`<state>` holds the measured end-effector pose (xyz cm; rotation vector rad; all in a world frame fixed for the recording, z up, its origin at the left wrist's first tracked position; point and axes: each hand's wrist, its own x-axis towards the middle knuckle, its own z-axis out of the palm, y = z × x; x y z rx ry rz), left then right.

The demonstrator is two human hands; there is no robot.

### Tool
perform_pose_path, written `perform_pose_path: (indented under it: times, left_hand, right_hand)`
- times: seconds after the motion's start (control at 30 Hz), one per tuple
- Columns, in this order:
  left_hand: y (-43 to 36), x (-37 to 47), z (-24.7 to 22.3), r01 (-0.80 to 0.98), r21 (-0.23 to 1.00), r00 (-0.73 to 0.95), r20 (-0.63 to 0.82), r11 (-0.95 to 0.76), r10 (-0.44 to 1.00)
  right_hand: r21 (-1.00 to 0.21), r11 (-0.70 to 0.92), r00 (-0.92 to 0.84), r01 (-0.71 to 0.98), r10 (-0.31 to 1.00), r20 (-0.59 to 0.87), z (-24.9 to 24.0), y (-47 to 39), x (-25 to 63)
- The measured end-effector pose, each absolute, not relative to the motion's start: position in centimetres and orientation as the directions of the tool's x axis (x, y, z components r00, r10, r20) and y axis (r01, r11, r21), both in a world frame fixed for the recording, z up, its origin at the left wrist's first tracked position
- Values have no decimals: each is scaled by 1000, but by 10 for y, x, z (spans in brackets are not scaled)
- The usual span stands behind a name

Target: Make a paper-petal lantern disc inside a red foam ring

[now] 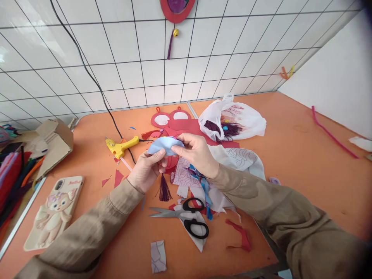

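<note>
Between both hands, above the orange table, is a light blue oval piece of fabric [162, 145]. My left hand [148, 168] pinches its lower left edge, thumb on top. My right hand [199, 153] grips its right end, with the thumb lying on the blue face. A dark purple tassel [165, 188] hangs just below the left fingers; its upper end is hidden, so I cannot tell what it is attached to. Close by on the left lies a yellow glue gun [123, 146]. Black-handled scissors [183, 217] rest partly open nearer to me.
Red cut-out pieces [186, 124] lie behind the hands. A white plastic bag [247, 120] with dark purple tassels stands at the back right. Fabric scraps [215, 193] spread under my right forearm. At left are a phone [55, 213], a cardboard box [55, 143] and a black cable [87, 64].
</note>
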<state>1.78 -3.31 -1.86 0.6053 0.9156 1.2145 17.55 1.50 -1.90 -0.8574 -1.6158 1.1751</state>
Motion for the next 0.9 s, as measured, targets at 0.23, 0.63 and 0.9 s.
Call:
perform_pose_path:
  times: [0.23, 0.63, 0.9]
  left_hand:
    - [-34, 19, -20, -458, 868, -25, -229, 192, 973]
    - [-34, 20, -21, -511, 836, -11, -241, 202, 970]
    - [-31, 20, -18, -668, 696, 29, -329, 263, 944]
  right_hand:
    - [-964, 265, -333, 12, 910, 246, -20, 16, 176]
    - [-982, 189, -338, -26, 923, 186, -17, 16, 177]
    - [-983, 183, -324, -5, 930, 175, -19, 21, 179]
